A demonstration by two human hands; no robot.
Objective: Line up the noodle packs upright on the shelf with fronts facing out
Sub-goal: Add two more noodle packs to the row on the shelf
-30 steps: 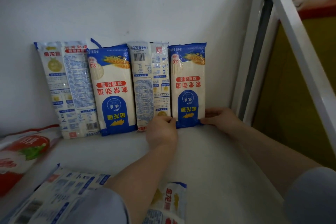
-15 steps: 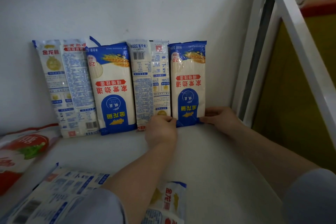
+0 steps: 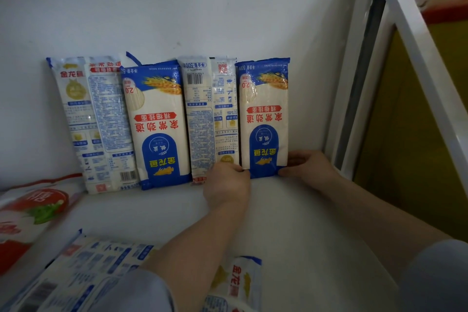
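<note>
Against the white back wall: four noodle packs standing in a row on the shelf (image 3: pixel 291 223), leaning on the wall.
Rightmost pack (image 3: pixel 264 114): blue-and-white front facing out, print upside down, bottom edge on the shelf, just beside the white frame post (image 3: pixel 354 71).
Left hand (image 3: pixel 226 185): fingers curled, pinching the lower left corner of the rightmost pack, at the seam with its neighbour.
Right hand (image 3: pixel 307 167): thumb and fingers gripping the lower right corner of the same pack.
Second pack from right (image 3: pixel 209 119): back side out, barcode at top, touching the rightmost pack.
Third pack from right (image 3: pixel 158 124): front out, print upside down, slightly tilted.
Leftmost pack (image 3: pixel 93 121): back side out, tilted, top leaning left.
Near edge, bottom left: one more noodle pack lying flat (image 3: pixel 83 273), back side up, partly under the left forearm.
Far left: red and white bag (image 3: pixel 30 213) lying on the shelf, only partly in view.
</note>
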